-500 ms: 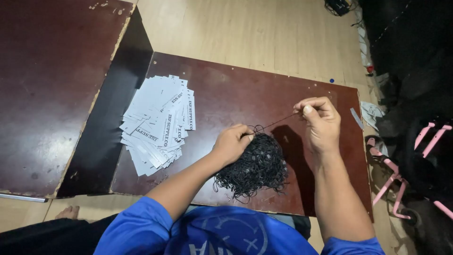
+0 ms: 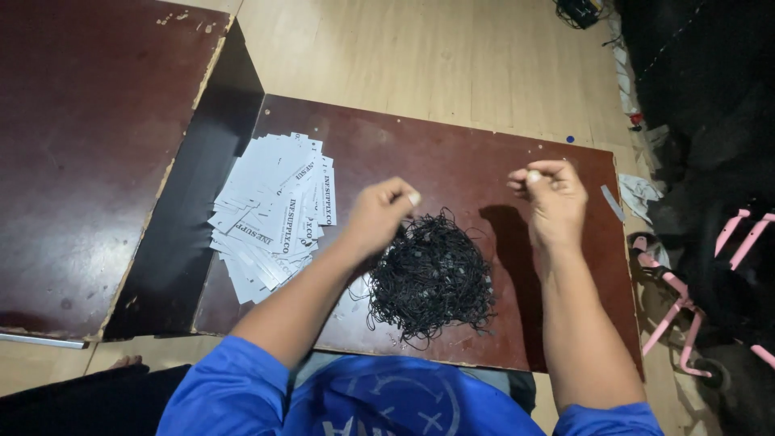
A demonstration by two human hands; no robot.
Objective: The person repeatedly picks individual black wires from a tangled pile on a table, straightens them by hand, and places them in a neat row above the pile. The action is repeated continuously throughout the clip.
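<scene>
A tangled pile of thin black cords (image 2: 429,278) lies on a dark red-brown board (image 2: 452,153). My left hand (image 2: 381,216) hovers just above the pile's upper left edge, thumb and fingers pinched together. My right hand (image 2: 550,194) is raised to the right of the pile, also pinched at the fingertips. Both hands seem to grip a single thin cord, but it is too fine to see clearly between them. A loose stack of white printed paper tags (image 2: 274,211) lies on the board to the left of my left hand.
A second, larger red-brown board (image 2: 89,145) lies at the left with a dark gap (image 2: 190,210) between the two. Pale wooden floor (image 2: 436,56) is beyond. Dark fabric and a pink frame (image 2: 694,299) crowd the right side. My blue shirt (image 2: 379,396) fills the bottom.
My left hand has lifted off the cord pile and closed into a pinch. My right hand stays raised, shifted slightly up and left.
</scene>
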